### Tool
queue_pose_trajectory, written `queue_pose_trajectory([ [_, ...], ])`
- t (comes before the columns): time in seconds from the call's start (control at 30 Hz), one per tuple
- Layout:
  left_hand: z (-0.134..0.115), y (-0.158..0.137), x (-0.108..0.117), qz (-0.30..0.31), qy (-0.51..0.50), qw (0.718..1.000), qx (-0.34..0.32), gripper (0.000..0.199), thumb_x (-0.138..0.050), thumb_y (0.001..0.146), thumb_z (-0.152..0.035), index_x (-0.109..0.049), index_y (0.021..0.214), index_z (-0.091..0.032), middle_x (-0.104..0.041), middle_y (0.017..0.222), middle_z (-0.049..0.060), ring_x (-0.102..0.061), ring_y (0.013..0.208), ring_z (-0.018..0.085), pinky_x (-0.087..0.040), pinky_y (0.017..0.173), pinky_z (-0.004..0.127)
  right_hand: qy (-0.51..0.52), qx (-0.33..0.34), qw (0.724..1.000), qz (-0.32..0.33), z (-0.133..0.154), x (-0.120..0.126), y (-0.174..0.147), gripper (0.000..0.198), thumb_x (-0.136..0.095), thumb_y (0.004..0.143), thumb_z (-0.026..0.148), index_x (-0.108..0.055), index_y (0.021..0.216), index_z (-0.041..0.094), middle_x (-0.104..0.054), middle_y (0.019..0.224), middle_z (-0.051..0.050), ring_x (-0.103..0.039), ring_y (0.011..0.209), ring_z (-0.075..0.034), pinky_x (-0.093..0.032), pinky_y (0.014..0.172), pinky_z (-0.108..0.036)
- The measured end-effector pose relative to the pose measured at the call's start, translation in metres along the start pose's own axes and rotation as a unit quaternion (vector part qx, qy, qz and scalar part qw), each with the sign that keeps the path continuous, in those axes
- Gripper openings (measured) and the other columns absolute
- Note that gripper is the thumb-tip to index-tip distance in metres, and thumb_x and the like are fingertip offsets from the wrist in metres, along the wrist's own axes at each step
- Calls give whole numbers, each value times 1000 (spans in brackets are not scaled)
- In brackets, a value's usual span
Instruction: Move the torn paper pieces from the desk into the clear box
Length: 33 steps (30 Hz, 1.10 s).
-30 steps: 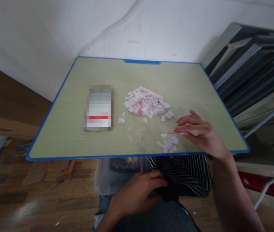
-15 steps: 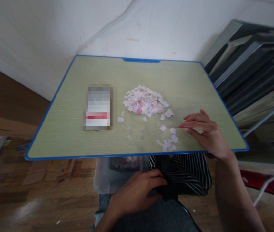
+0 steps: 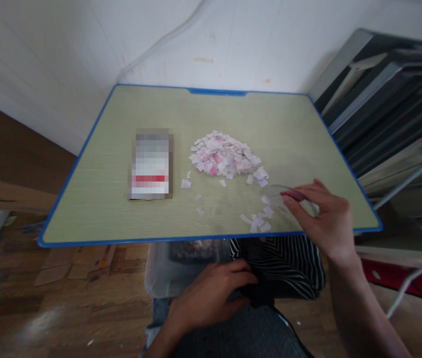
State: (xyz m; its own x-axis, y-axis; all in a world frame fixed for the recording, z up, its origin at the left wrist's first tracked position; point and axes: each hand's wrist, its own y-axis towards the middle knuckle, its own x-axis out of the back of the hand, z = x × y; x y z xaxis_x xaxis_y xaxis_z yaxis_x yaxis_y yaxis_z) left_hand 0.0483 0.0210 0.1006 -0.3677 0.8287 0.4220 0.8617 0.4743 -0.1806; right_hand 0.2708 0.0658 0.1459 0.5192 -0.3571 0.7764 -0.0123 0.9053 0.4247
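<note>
My right hand [image 3: 318, 214] is at the table's right front, thumb and fingertips pinched on a thin clear disc [image 3: 276, 189] with a curved edge, probably plastic; its outline is faint. Under and beside it lie several small white paper scraps [image 3: 259, 221] near the front edge. Farther back is a heap of paper scraps [image 3: 223, 156], white with some pink. My left hand [image 3: 214, 291] rests on my lap below the table, fingers loosely bent and thumb apart, touching a black object [image 3: 263, 293] with a cord.
A blurred-out flat rectangle [image 3: 151, 166] with a red band lies on the left of the blue-edged table [image 3: 147, 107]. A clear plastic bin [image 3: 158, 278] and striped cloth [image 3: 296, 263] are under the front edge. Dark framed panels [image 3: 389, 99] lean at right.
My right hand has shifted slightly right and tilted, and the clear disc, a thin line before, now shows its round face. One scrap near the fingertips is no longer visible. My left hand stays put.
</note>
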Motion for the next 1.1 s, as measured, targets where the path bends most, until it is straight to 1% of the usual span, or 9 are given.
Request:
queue_pose_trajectory([
  [0.13, 1, 0, 0, -1, 0, 1000, -2, 39, -59, 72, -10, -52, 107, -24, -52, 106, -3, -53, 93, 12, -40, 78, 21, 37, -51, 997, 41, 1, -6, -1, 6, -58, 74, 25, -63, 71, 22, -66, 70, 1, -61, 65, -15, -34, 94, -49],
  [0.23, 1, 0, -1, -2, 2, 1000, -8, 39, -59, 71, -10, -52, 107, -24, -52, 107, -3, -53, 93, 12, -41, 79, 21, 46, -65, 995, 57, 2, -9, 1, 9, -57, 73, 27, -64, 71, 21, -66, 69, 1, -61, 65, -15, -34, 94, -50],
  [0.5, 1, -2, -2, -8, 8, 1000, -5, 39, -59, 72, -11, -51, 107, -25, -53, 107, -4, -53, 93, 13, -41, 79, 21, 76, -32, 993, 79, 18, -22, 10, 9, -56, 74, 23, -64, 71, 19, -67, 69, 0, -62, 65, -14, -36, 93, -46],
  [0.57, 1, -2, -3, -7, 8, 1000, -7, 38, -59, 72, -11, -51, 107, -25, -53, 107, -4, -53, 92, 12, -41, 79, 21, 90, -27, 993, 70, 17, -21, 11, 8, -57, 75, 23, -64, 73, 19, -67, 71, 0, -62, 67, -14, -36, 94, -45],
  [0.67, 1, -1, -2, -8, 11, 1000, -7, 39, -59, 72, -11, -51, 107, -26, -52, 107, -4, -53, 93, 12, -41, 79, 21, 101, -41, 994, 19, 4, -15, 10, 7, -60, 74, 22, -66, 78, 21, -68, 76, 1, -63, 72, -14, -40, 91, -40],
  [0.77, 1, 0, -2, -7, 11, 1000, -6, 40, -60, 71, -11, -51, 108, -26, -52, 107, -4, -53, 93, 12, -41, 79, 21, 106, -59, 993, -5, -19, -6, 10, 9, -62, 72, 21, -66, 80, 23, -67, 77, 1, -62, 72, -15, -48, 71, -31],
  [0.9, 1, 0, -2, -7, 8, 1000, -3, 39, -59, 72, -11, -51, 107, -26, -53, 107, -4, -53, 93, 12, -41, 80, 22, 114, -44, 992, -2, -43, -1, 12, 6, -61, 74, 21, -66, 78, 23, -65, 76, 0, -60, 70, -15, -48, 65, -31],
  [1.03, 2, -1, -2, -5, 8, 1000, 1, 40, -60, 71, -11, -51, 107, -27, -52, 107, -5, -53, 93, 12, -41, 80, 21, 109, -5, 993, 32, -49, -2, 15, 8, -59, 76, 22, -66, 78, 24, -64, 76, -2, -59, 71, -16, -47, 64, -31],
  [1.1, 2, 0, -2, -5, 8, 1000, 3, 40, -60, 71, -11, -51, 108, -27, -52, 107, -5, -52, 93, 12, -41, 80, 21, 110, 19, 992, 62, -49, -3, 17, 8, -59, 76, 23, -65, 79, 25, -64, 76, -1, -59, 73, -17, -47, 69, -34],
])
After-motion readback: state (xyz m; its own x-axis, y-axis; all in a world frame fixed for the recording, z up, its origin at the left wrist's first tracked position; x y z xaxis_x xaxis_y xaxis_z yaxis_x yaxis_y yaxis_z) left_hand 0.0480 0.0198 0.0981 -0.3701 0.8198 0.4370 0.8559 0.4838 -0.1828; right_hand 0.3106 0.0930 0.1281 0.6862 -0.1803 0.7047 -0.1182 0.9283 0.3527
